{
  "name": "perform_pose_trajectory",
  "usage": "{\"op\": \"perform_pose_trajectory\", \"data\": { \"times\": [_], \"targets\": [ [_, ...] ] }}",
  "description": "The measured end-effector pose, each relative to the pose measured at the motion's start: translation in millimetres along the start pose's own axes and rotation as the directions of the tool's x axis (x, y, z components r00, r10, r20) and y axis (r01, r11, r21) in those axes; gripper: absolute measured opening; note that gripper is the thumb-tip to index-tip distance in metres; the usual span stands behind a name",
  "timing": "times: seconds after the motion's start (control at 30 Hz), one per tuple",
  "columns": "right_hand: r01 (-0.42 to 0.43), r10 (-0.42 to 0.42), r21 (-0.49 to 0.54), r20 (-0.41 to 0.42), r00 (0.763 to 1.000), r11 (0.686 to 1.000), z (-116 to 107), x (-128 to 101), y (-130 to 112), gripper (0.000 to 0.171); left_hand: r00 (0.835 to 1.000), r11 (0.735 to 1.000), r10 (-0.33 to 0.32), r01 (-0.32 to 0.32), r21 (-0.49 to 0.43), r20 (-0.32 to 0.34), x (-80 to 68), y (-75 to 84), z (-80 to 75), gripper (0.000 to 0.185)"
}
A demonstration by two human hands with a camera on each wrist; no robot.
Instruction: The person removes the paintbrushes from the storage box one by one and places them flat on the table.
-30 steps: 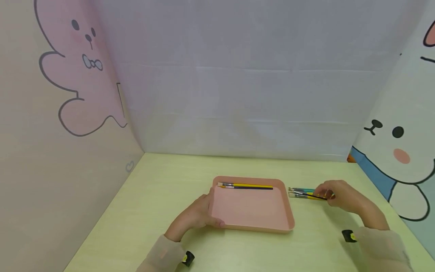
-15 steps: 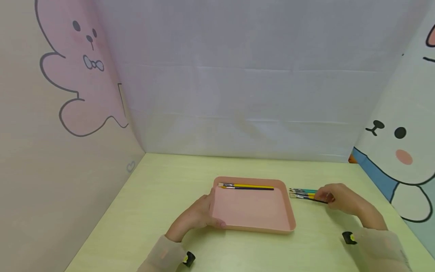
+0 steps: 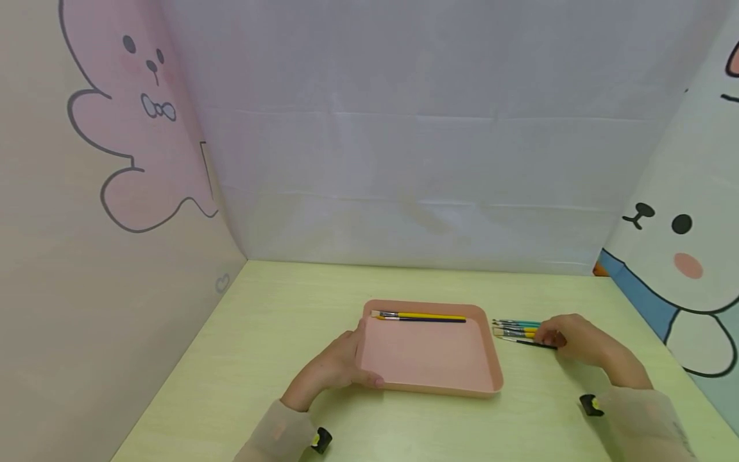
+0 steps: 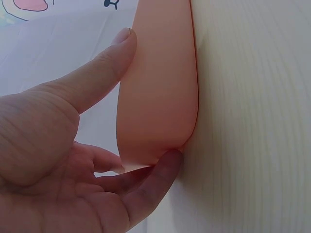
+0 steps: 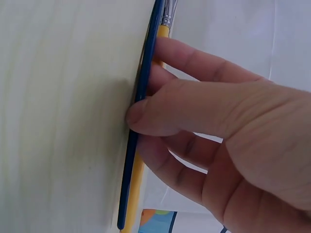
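Since a second ago the right hand [image 3: 571, 340] has slid slightly down and toward the person along the loose paintbrushes, and the dark-handled paintbrush [image 3: 528, 342] it pinches now lies angled away from the rest of the bundle; the left hand [image 3: 337, 366] and the shallow pink plastic tray [image 3: 430, 378] have stayed put.

Much of the bundle of teal- and yellow-handled paintbrushes [image 3: 516, 327] is covered by the right hand's fingers, so their count cannot be told. From the right wrist, only the dark blue handle [image 5: 138, 126], a yellow handle [image 5: 133, 187] behind it and some metal ferrules at the top edge show; the bristles are cut off. From the left wrist, the tray appears only as a rounded corner [image 4: 160, 97], its inside hidden.

On the pale green wooden tabletop [image 3: 277, 321], the tray sits near the middle, with a yellow-handled brush [image 3: 424, 315] and a dark-handled brush [image 3: 427, 319] lying side by side along its far rim. Cartoon-printed panels wall the table in.

Thumb and fingertips of the right hand clasp the dark blue brush, which rests on the table just right of the tray. Thumb above and fingers beneath, the left hand grips the tray's near left corner.
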State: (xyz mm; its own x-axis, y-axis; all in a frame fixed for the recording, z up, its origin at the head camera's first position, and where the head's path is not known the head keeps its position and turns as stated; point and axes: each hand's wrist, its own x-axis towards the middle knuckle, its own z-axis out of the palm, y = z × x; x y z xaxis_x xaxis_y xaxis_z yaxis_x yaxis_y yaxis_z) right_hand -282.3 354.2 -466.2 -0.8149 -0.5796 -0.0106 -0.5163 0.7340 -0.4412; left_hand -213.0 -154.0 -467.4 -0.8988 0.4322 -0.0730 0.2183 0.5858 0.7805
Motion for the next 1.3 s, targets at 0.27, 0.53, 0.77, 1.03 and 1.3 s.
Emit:
{"op": "perform_pose_trajectory", "data": {
  "times": [0.27,0.53,0.77,1.03,1.3],
  "targets": [
    [0.002,-0.004,-0.051,-0.028,1.000,0.999,2.0,1.5,0.9,0.046,1.000,1.000,-0.016,0.016,-0.017,0.002,-1.0,1.6,0.1,0.104],
    [-0.009,-0.001,-0.128,-0.073,0.997,0.992,4.0,2.8,0.6,0.042,1.000,1.000,-0.023,0.023,-0.022,0.001,-0.2,-0.1,0.8,0.106],
    [-0.023,0.004,-0.188,-0.100,0.995,0.982,3.8,3.9,1.5,0.037,1.000,1.000,-0.015,0.015,-0.019,0.002,0.8,-1.1,1.2,0.105],
    [-0.093,0.068,-0.202,-0.128,0.989,0.975,3.3,5.2,-0.3,0.032,1.000,1.000,-0.019,0.019,-0.013,0.001,0.8,-0.8,1.3,0.104],
    [-0.120,0.094,-0.178,-0.149,0.984,0.977,-1.2,3.7,-2.2,0.033,1.000,1.000,-0.006,0.006,-0.008,-0.001,1.5,-1.2,1.5,0.105]
  ]
}}
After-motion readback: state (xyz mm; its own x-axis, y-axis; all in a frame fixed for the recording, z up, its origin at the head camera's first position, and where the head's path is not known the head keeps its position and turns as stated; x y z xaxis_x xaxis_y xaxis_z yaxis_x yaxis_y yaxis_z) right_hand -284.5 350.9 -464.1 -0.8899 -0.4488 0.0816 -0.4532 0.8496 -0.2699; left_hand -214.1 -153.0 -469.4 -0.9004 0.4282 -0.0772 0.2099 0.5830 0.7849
